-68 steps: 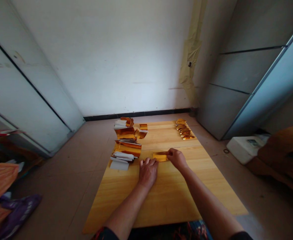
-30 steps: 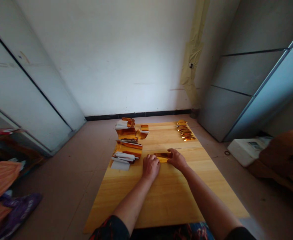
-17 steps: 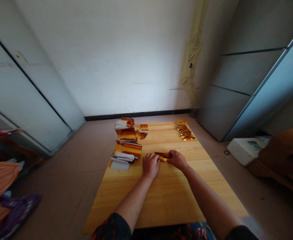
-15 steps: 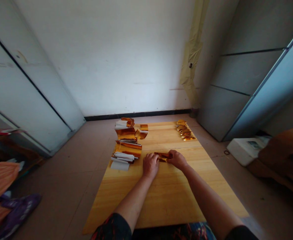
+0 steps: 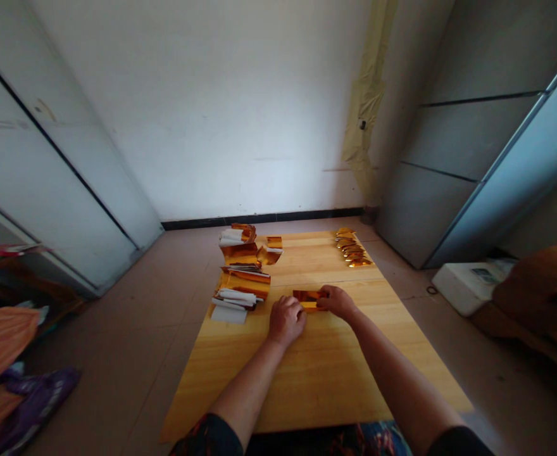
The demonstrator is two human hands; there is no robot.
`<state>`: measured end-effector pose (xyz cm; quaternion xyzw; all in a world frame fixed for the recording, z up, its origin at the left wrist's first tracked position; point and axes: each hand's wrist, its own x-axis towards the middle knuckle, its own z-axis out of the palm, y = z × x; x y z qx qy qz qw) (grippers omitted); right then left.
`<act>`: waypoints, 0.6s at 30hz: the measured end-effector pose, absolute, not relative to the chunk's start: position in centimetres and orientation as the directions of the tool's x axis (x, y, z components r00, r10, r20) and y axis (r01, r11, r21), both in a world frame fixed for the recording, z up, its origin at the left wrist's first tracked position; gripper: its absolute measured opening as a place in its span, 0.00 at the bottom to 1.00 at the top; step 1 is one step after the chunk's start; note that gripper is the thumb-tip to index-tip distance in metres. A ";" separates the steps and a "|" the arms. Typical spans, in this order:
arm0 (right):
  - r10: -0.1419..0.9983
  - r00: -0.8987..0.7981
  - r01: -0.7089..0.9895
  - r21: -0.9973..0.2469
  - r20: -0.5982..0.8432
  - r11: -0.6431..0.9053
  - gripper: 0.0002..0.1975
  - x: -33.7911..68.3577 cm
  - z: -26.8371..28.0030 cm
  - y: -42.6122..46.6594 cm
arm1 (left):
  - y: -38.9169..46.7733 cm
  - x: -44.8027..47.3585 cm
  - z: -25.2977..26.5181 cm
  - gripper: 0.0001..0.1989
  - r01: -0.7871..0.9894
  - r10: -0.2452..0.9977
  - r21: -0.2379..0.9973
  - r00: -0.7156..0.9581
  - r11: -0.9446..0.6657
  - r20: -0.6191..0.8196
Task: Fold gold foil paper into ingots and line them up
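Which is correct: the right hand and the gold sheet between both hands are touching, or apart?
Touching. The head view shows the right hand gripping the right end of the gold sheet, its fingertips overlapping it without any gap.

The sheet (image 5: 309, 304) is gold, the table (image 5: 328, 370) grained yellow-brown.

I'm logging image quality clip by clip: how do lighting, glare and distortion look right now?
Head view: the wall is brightest around its middle, the lower right dim; head view: a bright band gleams on the held gold sheet; head view: white cabinet and grey unit lean outward, wide-angle style.
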<state>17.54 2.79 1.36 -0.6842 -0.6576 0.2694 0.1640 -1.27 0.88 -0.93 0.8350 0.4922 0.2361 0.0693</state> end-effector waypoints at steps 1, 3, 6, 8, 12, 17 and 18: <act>0.988 -0.008 0.810 -0.580 -0.152 -0.082 0.09 17.5 1.3 2.8 | 0.9 -1.3 -0.9 0.06 0.791 0.857 0.348 0.401 -0.503 0.324; 0.988 -0.003 0.815 -0.573 -0.152 -0.086 0.09 17.6 1.2 2.7 | 1.1 -1.2 -1.0 0.07 0.797 0.864 0.352 0.392 -0.491 0.317; 0.992 -0.001 0.838 -0.542 -0.129 -0.070 0.10 17.6 1.1 2.4 | 1.2 -0.9 -1.2 0.06 0.797 0.874 0.379 0.361 -0.471 0.326; 0.996 -0.021 0.854 -0.520 -0.092 -0.030 0.10 17.7 1.0 2.2 | 1.3 -0.7 -1.3 0.05 0.798 0.884 0.408 0.314 -0.444 0.347; 0.998 -0.065 0.869 -0.492 -0.021 0.046 0.09 17.7 0.8 1.4 | 1.2 -0.6 -1.4 0.16 0.804 0.886 0.435 0.228 -0.405 0.403; 0.989 -0.132 0.858 -0.493 0.066 0.148 0.08 17.5 0.9 0.2 | 1.1 -0.9 -1.4 0.29 0.805 0.863 0.378 0.300 -0.457 0.406; 0.987 -0.141 0.857 -0.489 0.082 0.163 0.08 17.5 0.9 0.0 | 1.1 -0.9 -1.4 0.26 0.805 0.862 0.365 0.321 -0.467 0.393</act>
